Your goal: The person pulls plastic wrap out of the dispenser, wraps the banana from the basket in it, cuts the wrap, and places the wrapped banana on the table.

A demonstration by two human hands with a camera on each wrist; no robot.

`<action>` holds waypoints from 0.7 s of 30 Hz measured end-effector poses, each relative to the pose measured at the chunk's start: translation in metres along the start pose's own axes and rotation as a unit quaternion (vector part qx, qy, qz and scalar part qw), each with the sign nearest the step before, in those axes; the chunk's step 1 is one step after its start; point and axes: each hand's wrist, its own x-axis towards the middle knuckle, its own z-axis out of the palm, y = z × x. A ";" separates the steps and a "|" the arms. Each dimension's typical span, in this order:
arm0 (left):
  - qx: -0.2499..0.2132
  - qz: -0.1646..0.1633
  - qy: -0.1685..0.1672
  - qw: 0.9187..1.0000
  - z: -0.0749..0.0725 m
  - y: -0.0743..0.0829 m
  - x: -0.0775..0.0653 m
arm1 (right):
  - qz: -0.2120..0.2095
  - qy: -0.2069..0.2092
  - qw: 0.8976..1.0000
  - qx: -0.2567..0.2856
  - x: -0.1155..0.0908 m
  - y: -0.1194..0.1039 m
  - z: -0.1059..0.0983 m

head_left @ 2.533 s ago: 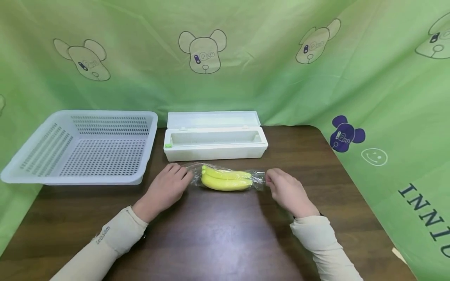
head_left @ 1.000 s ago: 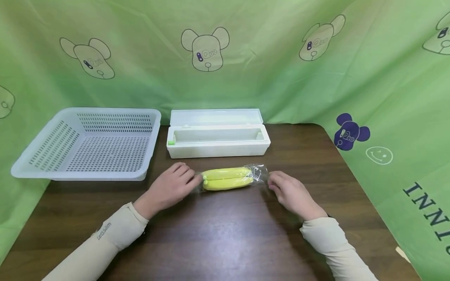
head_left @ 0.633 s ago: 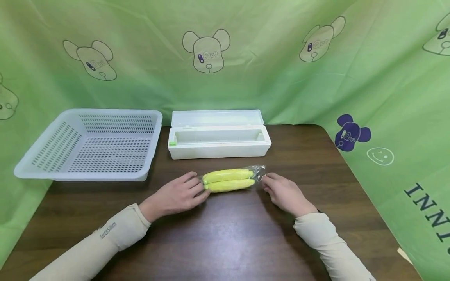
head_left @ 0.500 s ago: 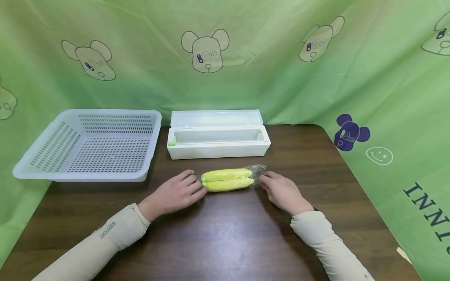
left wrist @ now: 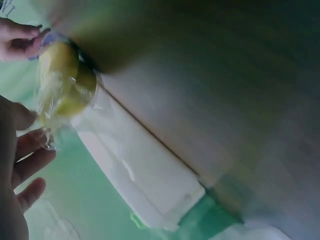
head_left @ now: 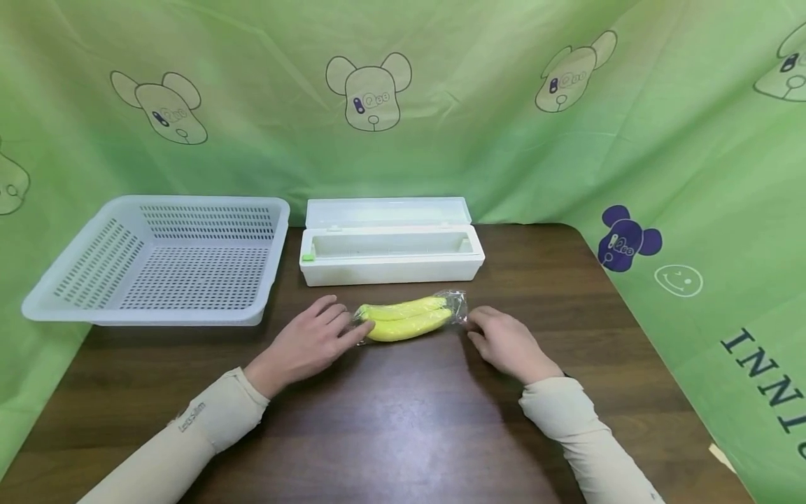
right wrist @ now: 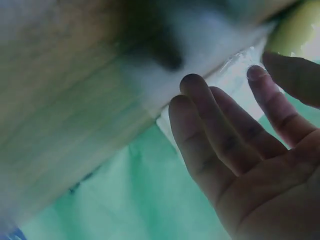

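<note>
Two yellow bananas point(head_left: 406, 320) lie side by side on the table, wrapped in clear cling film point(head_left: 457, 306) that sticks out crumpled past their right end. My left hand point(head_left: 308, 343) is at their left end, its thumb over the banana tips. In the left wrist view, film point(left wrist: 48, 139) touches the index finger, with thumb and fingers apart. My right hand point(head_left: 506, 343) is beside the film's right tail. The right wrist view shows that hand's fingers point(right wrist: 197, 135) extended and spread, the index fingertip at the film's edge.
A white box point(head_left: 392, 271) with its lid raised and a green slider point(head_left: 308, 257) stands behind the bananas. A white perforated basket point(head_left: 264, 280) stands at the left. A green printed curtain point(head_left: 441, 161) hangs behind the brown table point(head_left: 390, 434).
The film's loose ends are shorter than at first. The bananas have rolled and shifted slightly. My left hand moved right onto their end, and the right hand's fingers have loosened from the film.
</note>
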 end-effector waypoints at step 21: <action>-0.264 -0.313 -0.295 0.863 -0.013 0.004 0.072 | 0.059 -0.147 0.984 -0.083 0.062 -0.055 0.007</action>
